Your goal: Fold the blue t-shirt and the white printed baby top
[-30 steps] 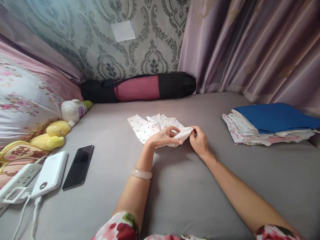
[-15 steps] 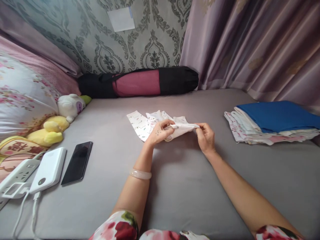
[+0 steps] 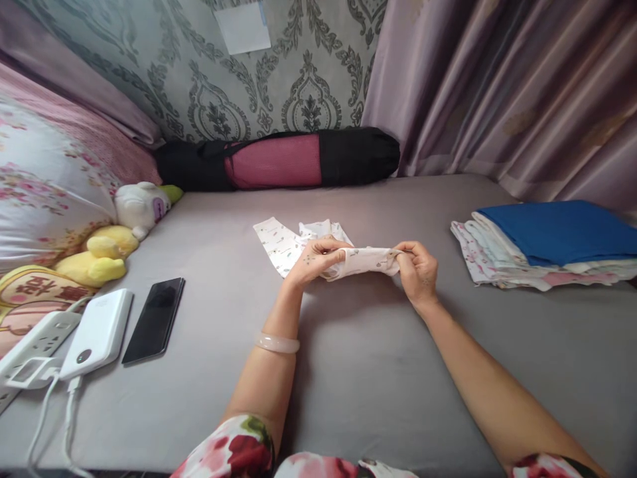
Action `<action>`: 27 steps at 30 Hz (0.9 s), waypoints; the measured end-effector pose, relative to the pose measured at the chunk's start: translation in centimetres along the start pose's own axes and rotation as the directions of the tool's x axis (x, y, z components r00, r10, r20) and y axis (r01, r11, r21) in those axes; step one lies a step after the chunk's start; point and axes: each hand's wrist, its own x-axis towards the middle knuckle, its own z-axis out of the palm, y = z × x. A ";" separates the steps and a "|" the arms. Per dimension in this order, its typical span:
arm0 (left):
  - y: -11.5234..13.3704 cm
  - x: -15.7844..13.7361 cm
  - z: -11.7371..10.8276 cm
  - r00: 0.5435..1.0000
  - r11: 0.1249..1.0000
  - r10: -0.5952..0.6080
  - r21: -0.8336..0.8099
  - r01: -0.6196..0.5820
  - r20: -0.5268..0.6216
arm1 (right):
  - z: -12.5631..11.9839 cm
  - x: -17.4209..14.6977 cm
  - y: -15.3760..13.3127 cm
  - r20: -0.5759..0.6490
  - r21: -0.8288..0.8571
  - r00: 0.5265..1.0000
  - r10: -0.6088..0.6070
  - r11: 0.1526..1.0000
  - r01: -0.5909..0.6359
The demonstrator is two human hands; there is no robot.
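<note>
A small white garment [image 3: 369, 261] with a scattered print is stretched between my two hands, just above the grey sheet. My left hand [image 3: 314, 257] pinches one end of its edge between thumb and fingers. At the other end, my right hand [image 3: 418, 269] grips the edge in curled fingers. The rest of the cloth lies bunched on the sheet behind my left hand, with one flat printed piece sticking out to the left. The kind of garment cannot be made out.
Folded clothes with a blue cloth [image 3: 557, 229] on top are stacked at the right. At the left lie a black phone [image 3: 154, 320], a white power bank [image 3: 98, 335], a power strip [image 3: 37, 352] and plush toys [image 3: 142, 206]. A black-and-pink long bag [image 3: 273, 161] lies along the wall.
My right hand has moved slightly right, and the edge between my hands is pulled wider, showing a broader band of cloth. The bunched part behind has shifted.
</note>
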 end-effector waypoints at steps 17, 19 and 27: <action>-0.3 0.2 1.3 0.967 0.990 -0.132 -0.027 0.141 0.219 | 1.4 -1.3 -1.3 0.350 -0.363 0.782 -0.516 0.695 0.621; -0.3 0.2 1.3 0.964 0.989 -0.139 -0.014 0.145 0.226 | 1.8 -1.8 -1.4 0.383 -0.335 0.789 -0.480 0.724 0.603; 1.0 0.3 -0.5 0.990 0.995 -0.029 0.091 0.042 -0.141 | 1.1 -0.1 2.4 0.081 -0.186 0.996 -0.029 0.982 0.043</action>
